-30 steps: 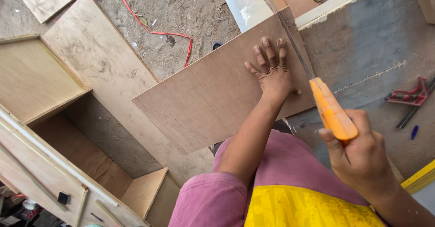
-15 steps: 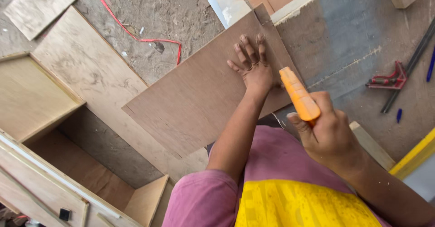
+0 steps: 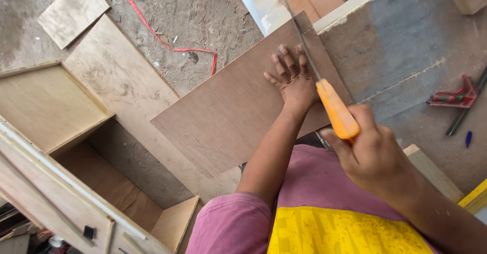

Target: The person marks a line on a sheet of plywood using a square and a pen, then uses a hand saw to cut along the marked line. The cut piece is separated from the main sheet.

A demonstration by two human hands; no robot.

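Sawing through a brown plywood sheet point(image 3: 228, 117), a person in a pink and yellow top works over a dusty grey workbench point(image 3: 406, 56), with the sheet's right end resting on the bench edge and the rest jutting out over the sandy floor. To the left stands an open pale wooden cabinet point(image 3: 56, 127), its compartments bare, with a long plywood board point(image 3: 116, 86) leaning or lying beside it; which of the two cannot be told. A smaller square offcut point(image 3: 73, 11) lies near the top left corner. The left hand point(image 3: 290, 79) is pressed flat on the sheet, fingers spread, just beside the cut line. The right hand point(image 3: 378, 157) is closed tightly around the orange handle of a handsaw point(image 3: 324, 89), whose thin blade runs up and away across the sheet's right end, close against the left fingertips. On the bench, well apart from the hands, a red-handled square point(image 3: 454, 98) lies near the right edge, with a small blue pen-like item point(image 3: 468, 138) just below it. A yellow strip point(image 3: 474, 198) shows at the lower right corner. A red cord point(image 3: 167, 41) trails across the sand beyond the sheet.
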